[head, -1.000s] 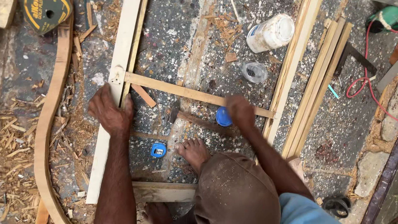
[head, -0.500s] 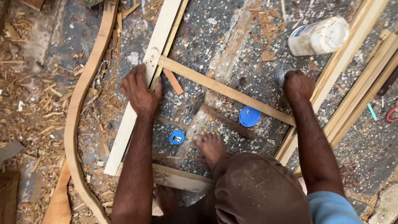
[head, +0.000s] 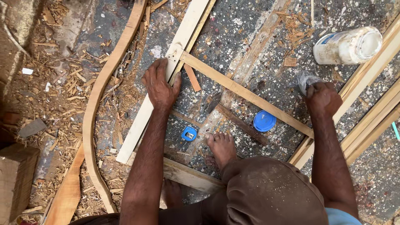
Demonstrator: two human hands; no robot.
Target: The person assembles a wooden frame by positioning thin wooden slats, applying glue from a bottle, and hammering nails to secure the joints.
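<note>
My left hand point(head: 160, 85) presses flat on a pale wooden plank point(head: 150, 106), right beside the joint where a thin cross slat point(head: 246, 93) meets it. My right hand point(head: 321, 99) is closed around a crumpled clear plastic bag point(head: 305, 79) near the slat's other end. A hammer point(head: 235, 118) lies on the floor under the slat, between my hands. A blue lid point(head: 264, 121) and a small blue tape measure point(head: 189, 133) lie near my bare foot point(head: 221, 146).
A white plastic jar point(head: 348, 45) lies on its side at the top right. Several long slats point(head: 371, 121) run diagonally on the right. A curved wooden piece point(head: 98, 104) and wood shavings point(head: 62, 91) cover the left. A wooden block point(head: 16, 179) sits bottom left.
My right hand moved right from the blue lid to the plastic bag and closed on it. My left hand stayed pressed on the plank. The view shifted left.
</note>
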